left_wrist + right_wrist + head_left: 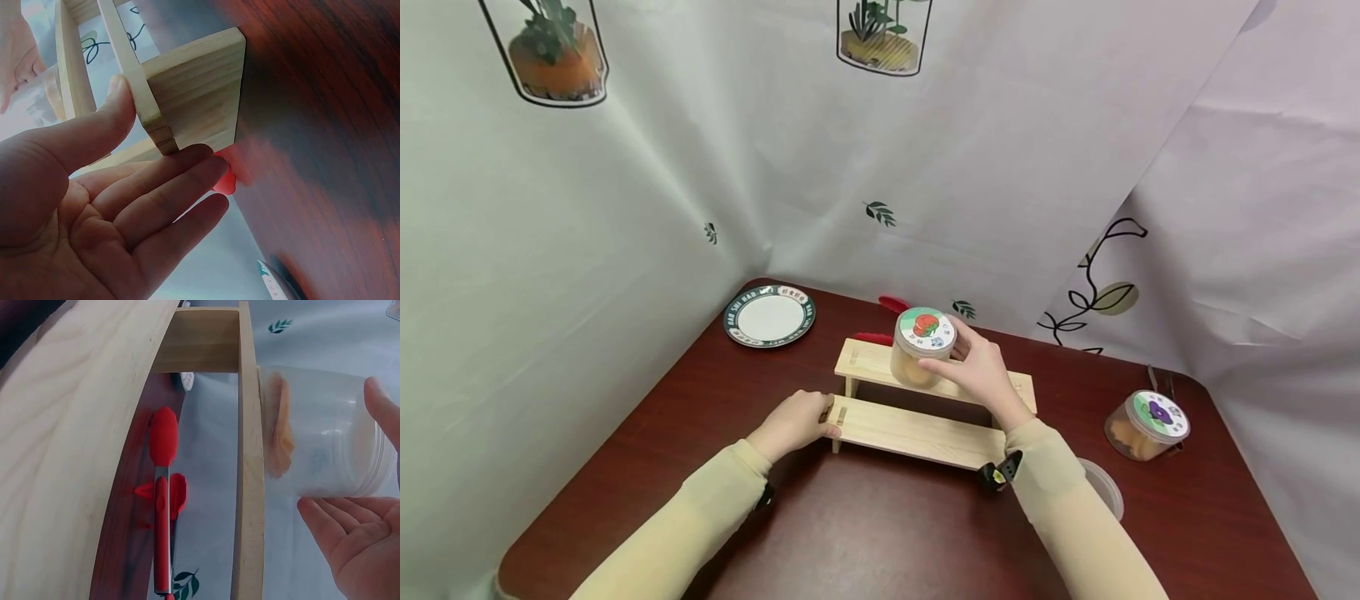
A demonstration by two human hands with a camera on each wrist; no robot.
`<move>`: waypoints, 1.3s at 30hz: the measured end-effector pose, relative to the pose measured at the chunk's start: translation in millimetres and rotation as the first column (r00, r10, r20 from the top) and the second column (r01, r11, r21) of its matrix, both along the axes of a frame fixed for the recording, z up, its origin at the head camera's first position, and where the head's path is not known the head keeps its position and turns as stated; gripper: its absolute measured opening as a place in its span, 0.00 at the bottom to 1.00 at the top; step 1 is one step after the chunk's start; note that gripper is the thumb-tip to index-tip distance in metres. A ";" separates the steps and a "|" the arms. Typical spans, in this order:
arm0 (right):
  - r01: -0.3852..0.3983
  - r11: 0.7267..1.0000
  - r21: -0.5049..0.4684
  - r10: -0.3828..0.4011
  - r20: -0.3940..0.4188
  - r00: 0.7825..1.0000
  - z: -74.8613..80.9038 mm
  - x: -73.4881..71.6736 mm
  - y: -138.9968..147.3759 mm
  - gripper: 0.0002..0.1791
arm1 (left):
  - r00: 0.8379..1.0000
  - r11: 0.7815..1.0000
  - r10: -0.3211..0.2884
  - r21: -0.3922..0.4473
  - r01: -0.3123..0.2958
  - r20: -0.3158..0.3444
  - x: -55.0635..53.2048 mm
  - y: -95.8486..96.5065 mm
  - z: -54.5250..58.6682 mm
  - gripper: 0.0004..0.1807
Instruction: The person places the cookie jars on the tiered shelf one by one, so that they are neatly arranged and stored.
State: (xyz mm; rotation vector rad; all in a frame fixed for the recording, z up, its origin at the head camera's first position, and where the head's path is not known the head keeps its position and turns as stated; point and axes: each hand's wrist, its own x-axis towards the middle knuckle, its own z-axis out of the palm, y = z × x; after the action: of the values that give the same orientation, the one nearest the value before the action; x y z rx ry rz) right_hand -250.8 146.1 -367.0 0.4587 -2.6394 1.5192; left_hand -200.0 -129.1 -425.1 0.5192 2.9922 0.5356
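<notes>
A two-step wooden shelf (917,429) stands on the table. My left hand (793,423) holds the left end of its lower board; in the left wrist view the thumb lies on one side of the board (140,103) and the fingers (169,200) reach to the other. On the upper step, towards its left part, is a clear plastic jar (917,373) with a strawberry-like picture on its lid and tan pieces inside. My right hand (981,371) grips this jar near the lid. In the right wrist view the jar (319,437) stands against the upper board.
Behind the shelf lie red-tipped tongs (162,519) and another red utensil (179,487). A dark-rimmed white plate (770,317) is at the back left. At right stand a second lidded jar (1146,425) with a purple picture and a clear round container (1105,487), partly hidden by the right sleeve.
</notes>
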 end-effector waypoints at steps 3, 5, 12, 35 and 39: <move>-0.004 1.000 -0.001 0.004 0.004 1.000 -0.2 -0.6 0.3 0.49 | 1.000 1.000 -0.003 0.004 0.003 -0.011 0.1 0.2 0.2 0.15; -0.006 1.000 -0.003 0.006 0.001 1.000 -0.4 -0.7 0.2 0.49 | 1.000 1.000 -0.004 0.006 0.005 -0.016 0.1 0.2 0.2 0.15; -0.026 1.000 -0.003 0.026 0.007 1.000 0.1 2.7 -2.8 0.50 | 1.000 1.000 -0.007 0.005 0.007 -0.014 0.5 -0.3 -0.7 0.15; 0.004 1.000 -0.023 -0.003 0.012 1.000 10.8 18.8 16.9 0.51 | 1.000 1.000 -0.005 -0.011 0.005 -0.005 -0.3 -0.4 -0.2 0.15; 0.017 0.999 -0.036 -0.017 0.019 1.000 12.2 23.6 27.0 0.49 | 1.000 1.000 -0.015 -0.013 0.015 -0.017 0.0 -1.3 -0.4 0.16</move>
State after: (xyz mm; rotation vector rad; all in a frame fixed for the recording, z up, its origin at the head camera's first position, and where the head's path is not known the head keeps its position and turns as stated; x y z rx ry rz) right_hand -227.2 173.0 -354.8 0.4200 -2.6186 1.5710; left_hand -200.0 -130.3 -425.5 0.5475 3.0038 0.5134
